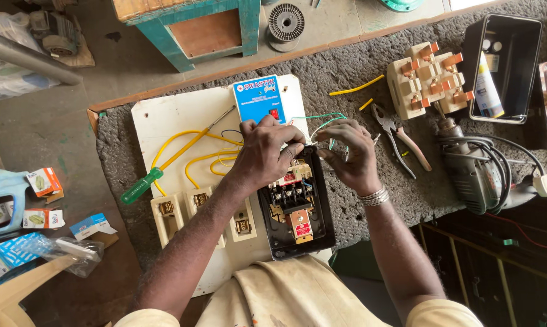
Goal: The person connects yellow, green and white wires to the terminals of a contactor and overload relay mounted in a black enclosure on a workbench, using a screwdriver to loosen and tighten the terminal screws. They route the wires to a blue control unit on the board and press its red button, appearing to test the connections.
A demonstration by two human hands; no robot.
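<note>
A white panel board [182,115] lies on the grey workbench [346,79]. On it sit a blue control box [258,98], yellow wires [191,158] and three cream fuse holders [202,213]. An open black starter box [297,209] shows contacts and a red part inside. My left hand [266,151] pinches thin wires at the top of the starter box. My right hand [349,154] grips green and white wires [322,121] just right of it, fingers closed; a metal bangle is on that wrist.
A green-handled screwdriver [164,166] lies across the board. Pliers [397,136], cream fuse units with copper tabs [428,79], a black box lid [506,66] and an electric drill [473,172] lie to the right. Small cartons [43,181] lie on the floor at left.
</note>
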